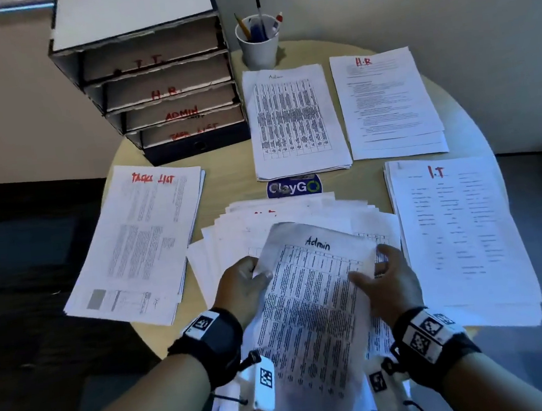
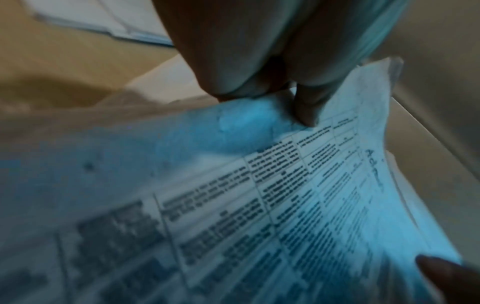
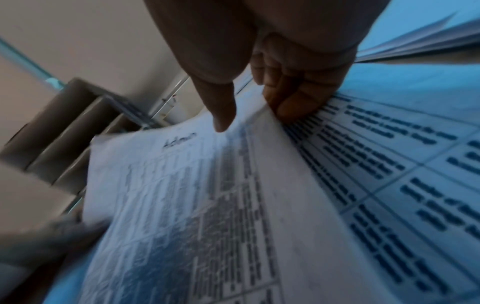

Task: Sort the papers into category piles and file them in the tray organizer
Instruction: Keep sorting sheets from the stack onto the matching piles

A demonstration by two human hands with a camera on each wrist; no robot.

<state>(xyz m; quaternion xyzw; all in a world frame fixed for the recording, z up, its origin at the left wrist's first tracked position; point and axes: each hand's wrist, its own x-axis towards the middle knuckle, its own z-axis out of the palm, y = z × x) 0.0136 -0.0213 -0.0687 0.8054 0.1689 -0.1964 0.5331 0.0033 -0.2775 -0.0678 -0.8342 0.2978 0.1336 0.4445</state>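
Note:
A printed table sheet headed "Admin" is lifted over the fanned unsorted papers at the table's near middle. My left hand pinches its upper left edge, the thumb on top of the Admin sheet. My right hand holds the right edge, its thumb above the Admin sheet and the fingers curled under it. Sorted piles lie around: Admin, H.R., I.T., Task List. The tray organizer stands at the back left.
The organizer's trays read I.T., H.R., Admin and Task List from top to bottom. A white cup of pens stands right of it. A blue ClayGo sticker shows on the round table. A pale wall runs close behind.

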